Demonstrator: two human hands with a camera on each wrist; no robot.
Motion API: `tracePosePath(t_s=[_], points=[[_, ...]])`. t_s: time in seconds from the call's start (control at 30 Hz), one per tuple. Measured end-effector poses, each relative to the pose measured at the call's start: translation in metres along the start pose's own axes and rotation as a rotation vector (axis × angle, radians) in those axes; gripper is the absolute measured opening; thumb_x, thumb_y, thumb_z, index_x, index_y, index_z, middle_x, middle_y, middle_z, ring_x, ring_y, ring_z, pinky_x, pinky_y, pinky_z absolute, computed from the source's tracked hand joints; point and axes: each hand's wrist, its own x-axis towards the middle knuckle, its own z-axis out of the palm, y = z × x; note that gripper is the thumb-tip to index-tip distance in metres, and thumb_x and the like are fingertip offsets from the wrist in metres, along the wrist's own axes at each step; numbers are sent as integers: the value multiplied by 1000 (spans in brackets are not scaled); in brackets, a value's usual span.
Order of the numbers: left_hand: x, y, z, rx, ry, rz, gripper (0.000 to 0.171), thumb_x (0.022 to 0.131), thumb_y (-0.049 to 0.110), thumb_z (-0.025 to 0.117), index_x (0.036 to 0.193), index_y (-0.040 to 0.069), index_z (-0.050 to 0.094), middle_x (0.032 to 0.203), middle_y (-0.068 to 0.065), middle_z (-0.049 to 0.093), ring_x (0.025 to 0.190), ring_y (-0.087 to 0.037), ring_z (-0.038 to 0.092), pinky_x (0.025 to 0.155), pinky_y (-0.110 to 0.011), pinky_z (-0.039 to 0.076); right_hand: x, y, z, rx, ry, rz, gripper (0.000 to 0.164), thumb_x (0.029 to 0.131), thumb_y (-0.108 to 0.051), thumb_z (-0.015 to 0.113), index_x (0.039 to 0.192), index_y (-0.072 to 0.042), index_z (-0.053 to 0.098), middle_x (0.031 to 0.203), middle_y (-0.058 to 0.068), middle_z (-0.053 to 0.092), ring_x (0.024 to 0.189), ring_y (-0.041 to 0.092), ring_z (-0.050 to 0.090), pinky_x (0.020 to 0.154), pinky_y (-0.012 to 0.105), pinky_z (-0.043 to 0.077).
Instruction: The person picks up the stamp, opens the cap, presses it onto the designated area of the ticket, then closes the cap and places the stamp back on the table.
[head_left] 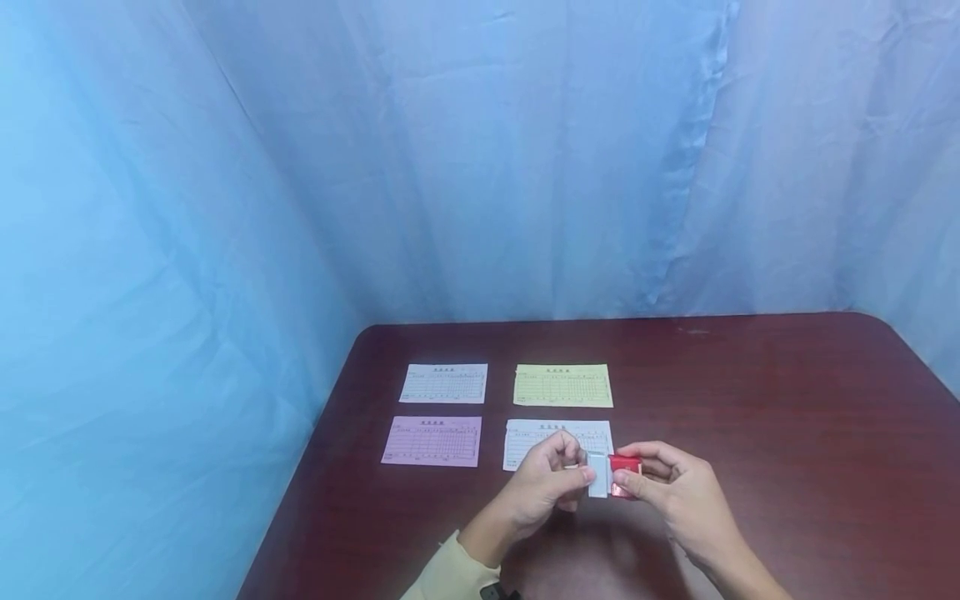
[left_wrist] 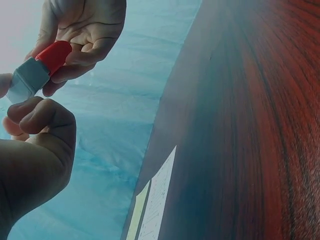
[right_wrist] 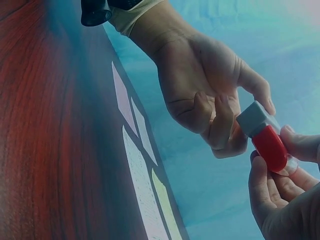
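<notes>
Above the near part of the table, both hands hold a small red and grey block that looks like a stamp. My left hand (head_left: 542, 485) pinches its pale grey cap (head_left: 597, 477) between thumb and fingers. The red body (head_left: 626, 475) is gripped by the thumb and fingers of my right hand (head_left: 693, 498). In the right wrist view the grey cap (right_wrist: 257, 119) meets the red body (right_wrist: 270, 149), with a clear part at the body's other end. Whether cap and body are partly separated I cannot tell. Under the left hand lies a white printed form (head_left: 528, 443), partly covered.
Three more printed forms lie flat: a whitish one (head_left: 444, 384) at back left, a yellow one (head_left: 564, 387) behind the hands, and a pink one (head_left: 432, 442) at front left. The dark red wooden table (head_left: 787, 417) backs onto blue curtains (head_left: 525, 167).
</notes>
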Motion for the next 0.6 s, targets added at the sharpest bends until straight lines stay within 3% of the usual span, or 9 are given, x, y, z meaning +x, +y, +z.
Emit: tracePosePath(t_s=[0.37, 0.6], points=[[0, -1, -1, 16, -9, -15, 25, 91, -2, 60, 88, 11, 39, 90, 4, 47, 57, -4, 41, 47, -16, 31, 1, 1, 1, -16, 22, 15, 29, 84, 8, 75, 110, 15, 64, 90, 11, 75, 78, 16, 73, 65, 31, 60], [0, 1, -1, 34, -24, -23, 25, 91, -3, 60, 90, 10, 39, 90, 4, 47, 58, -4, 43, 48, -16, 33, 1, 0, 1, -4, 16, 20, 31, 84, 9, 75, 111, 18, 62, 90, 10, 75, 78, 16, 72, 65, 32, 60]])
